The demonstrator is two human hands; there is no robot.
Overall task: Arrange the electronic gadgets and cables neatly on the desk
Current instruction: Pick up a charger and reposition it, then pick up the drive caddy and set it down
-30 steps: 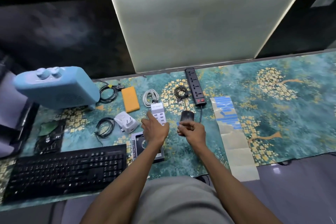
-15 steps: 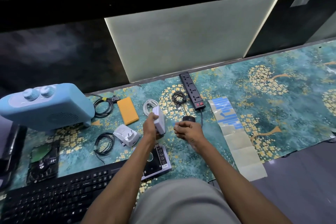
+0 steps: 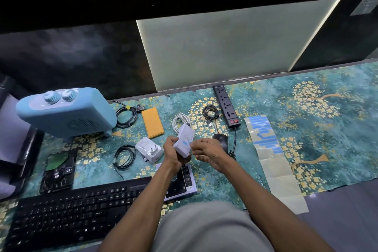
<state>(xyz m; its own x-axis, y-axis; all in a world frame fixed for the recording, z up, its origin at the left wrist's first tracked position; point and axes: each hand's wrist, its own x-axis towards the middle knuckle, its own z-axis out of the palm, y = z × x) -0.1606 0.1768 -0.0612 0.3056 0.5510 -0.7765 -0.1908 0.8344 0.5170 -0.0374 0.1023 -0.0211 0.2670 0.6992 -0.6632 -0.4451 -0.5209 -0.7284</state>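
Head view: now lifted clear of the desk (image 3: pixel 327 149), not lying flat as a second ago, white charging hub (image 3: pixel 184 141), gripped upright in left hand (image 3: pixel 173 154). Closing in from beside the black mouse (image 3: pixel 222 141), right hand (image 3: pixel 208 152), fingers pinched narrow at the hub's edge. Probably being turned over before placing neatly.

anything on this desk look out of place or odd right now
Two things. A bare hard drive lies circuit board up at the left, beside the keyboard. A strip of paper with blue lettering overhangs the mat's front edge at the right. The left hand holds a white charger off the desk.
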